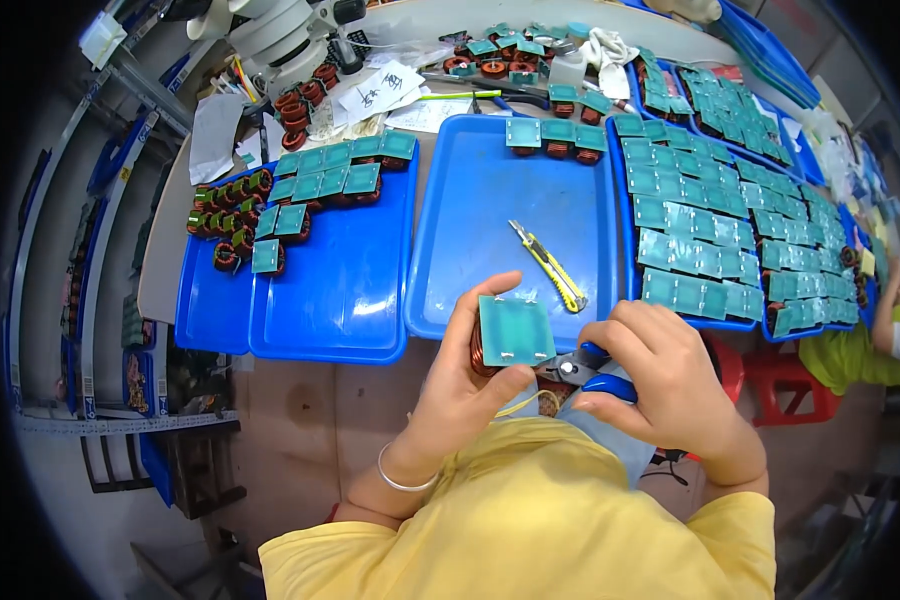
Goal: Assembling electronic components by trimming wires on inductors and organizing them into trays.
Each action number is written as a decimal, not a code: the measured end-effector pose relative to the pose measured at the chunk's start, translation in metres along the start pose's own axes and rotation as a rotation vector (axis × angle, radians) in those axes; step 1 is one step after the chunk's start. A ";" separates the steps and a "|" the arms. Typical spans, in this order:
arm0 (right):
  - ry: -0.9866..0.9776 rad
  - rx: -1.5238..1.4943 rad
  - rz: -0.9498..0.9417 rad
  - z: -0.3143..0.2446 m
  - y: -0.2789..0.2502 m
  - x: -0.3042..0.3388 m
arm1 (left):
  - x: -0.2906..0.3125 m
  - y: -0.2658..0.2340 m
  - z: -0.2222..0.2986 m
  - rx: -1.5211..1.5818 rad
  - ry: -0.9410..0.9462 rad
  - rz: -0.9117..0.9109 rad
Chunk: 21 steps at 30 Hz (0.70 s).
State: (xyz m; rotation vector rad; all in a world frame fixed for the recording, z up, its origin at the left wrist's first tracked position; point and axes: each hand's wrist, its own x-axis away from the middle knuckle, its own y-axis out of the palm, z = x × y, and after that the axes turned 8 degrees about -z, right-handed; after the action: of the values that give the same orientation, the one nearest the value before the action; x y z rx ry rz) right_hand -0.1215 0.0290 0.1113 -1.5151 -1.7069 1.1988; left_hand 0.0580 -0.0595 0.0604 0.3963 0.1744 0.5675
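My left hand (464,375) is closed around a copper-wound coil (479,350) with a square green base plate (516,328) facing up. Small silvery pins stand at the plate's near and far edges. Blue-handled cutting pliers (573,369) are gripped in my right hand (654,378), and their jaws reach the plate's near right corner. Whether the jaws touch a pin I cannot tell. Just beyond both hands, a yellow utility knife (550,265) lies in the middle blue tray (450,270). Three coils with green plates (558,133) sit at that tray's far right.
Left blue trays (345,325) hold rows of coils, some with green plates. More green-plated coils (690,222) fill the trays at right. Papers (380,92), a microscope (275,40) and loose coils lie behind. A person in a yellow-green top (860,350) is at far right, near red stools (785,385).
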 end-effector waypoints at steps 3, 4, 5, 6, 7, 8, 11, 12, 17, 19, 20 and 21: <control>-0.019 0.056 0.007 -0.004 0.001 -0.001 | 0.002 0.001 -0.002 -0.117 0.085 -0.013; -0.013 0.074 -0.004 -0.006 0.001 -0.001 | 0.003 0.000 -0.002 -0.114 0.082 -0.009; -0.013 0.070 -0.009 -0.007 0.000 -0.001 | 0.004 0.000 -0.001 -0.152 0.099 -0.024; -0.025 0.096 0.002 -0.007 0.000 -0.001 | 0.005 0.000 0.001 -0.189 0.116 -0.038; -0.037 0.121 0.013 -0.008 -0.001 -0.001 | 0.005 -0.001 0.002 -0.187 0.113 -0.034; -0.037 0.117 0.008 -0.009 -0.003 -0.001 | 0.006 -0.001 0.003 -0.204 0.108 -0.056; -0.051 0.141 -0.013 -0.012 -0.006 0.001 | 0.008 0.005 0.008 -0.195 0.067 -0.024; -0.050 0.151 -0.011 -0.011 -0.006 0.002 | 0.007 0.006 0.008 -0.171 0.036 0.022; -0.032 0.148 -0.050 -0.012 -0.011 0.006 | 0.005 0.002 0.009 -0.361 0.112 -0.091; -0.062 0.154 -0.038 -0.013 -0.014 0.005 | 0.005 0.001 0.009 -0.445 0.153 -0.151; -0.060 0.153 -0.039 -0.013 -0.014 0.005 | 0.005 0.002 0.011 -0.445 0.132 -0.153; -0.052 0.162 -0.046 -0.014 -0.014 0.006 | 0.005 0.003 0.011 -0.445 0.112 -0.157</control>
State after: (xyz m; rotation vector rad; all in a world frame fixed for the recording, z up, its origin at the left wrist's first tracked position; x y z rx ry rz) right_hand -0.1177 0.0385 0.1291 -1.3526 -1.6261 1.3293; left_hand 0.0633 -0.0581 0.0718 -0.0809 0.1793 0.4570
